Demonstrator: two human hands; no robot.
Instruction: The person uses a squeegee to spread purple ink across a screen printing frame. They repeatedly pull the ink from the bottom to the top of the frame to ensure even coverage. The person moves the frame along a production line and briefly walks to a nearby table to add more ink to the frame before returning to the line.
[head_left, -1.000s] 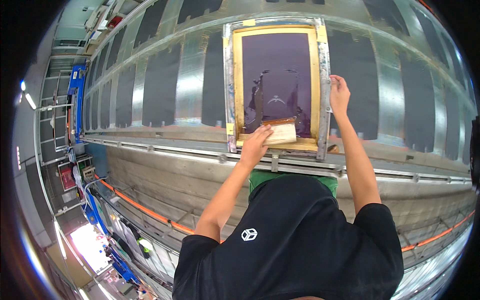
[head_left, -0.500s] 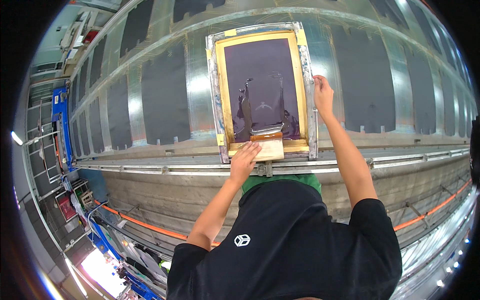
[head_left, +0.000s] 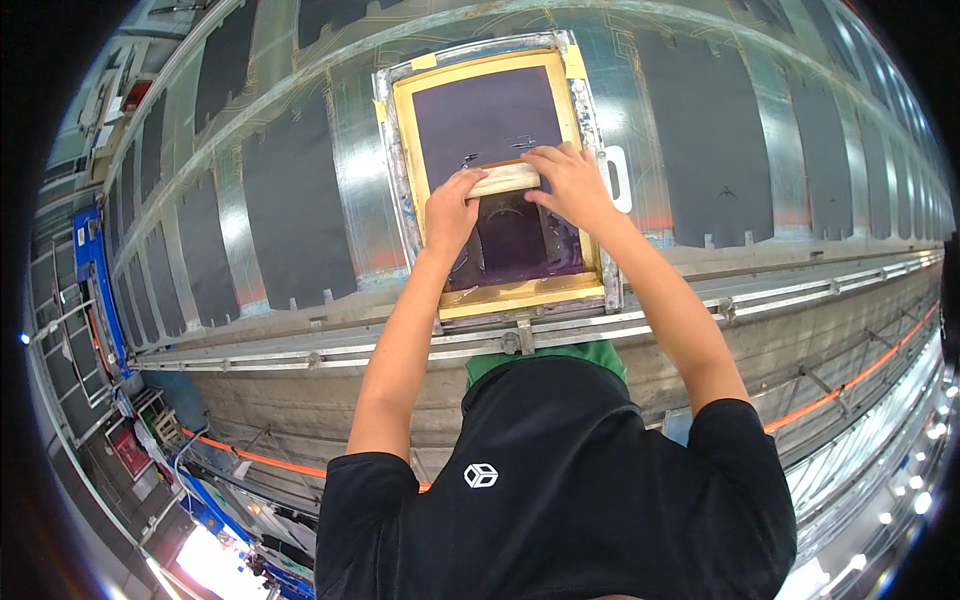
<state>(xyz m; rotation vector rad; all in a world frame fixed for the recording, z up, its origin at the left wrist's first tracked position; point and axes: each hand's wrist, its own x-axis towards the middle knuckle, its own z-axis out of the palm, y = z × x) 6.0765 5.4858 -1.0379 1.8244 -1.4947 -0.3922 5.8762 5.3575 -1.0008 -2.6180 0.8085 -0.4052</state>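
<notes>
A wooden-handled squeegee point(head_left: 507, 179) lies crosswise on the purple mesh point(head_left: 485, 110) of a screen-printing frame. My left hand point(head_left: 452, 212) grips its left end. Closed round its right end, my right hand point(head_left: 572, 187) has the fingers over the far edge. The metal screen frame point(head_left: 490, 49) is spattered with paint and lined with yellow tape. Dark glossy ink shows on the mesh on the near side of the squeegee, with a few wet marks just beyond it. The squeegee's blade is mostly hidden under the handle.
Dark grey fabric panels point(head_left: 705, 150) lie in rows on the long shiny table. A metal rail point(head_left: 390, 349) runs along its near edge, in front of my body. An orange pipe point(head_left: 850, 385) runs lower down. Blue machinery point(head_left: 92, 270) stands at the far left.
The squeegee has moved from the near end of the screen to its middle. My right hand has left the frame's right side and taken hold of the squeegee alongside my left.
</notes>
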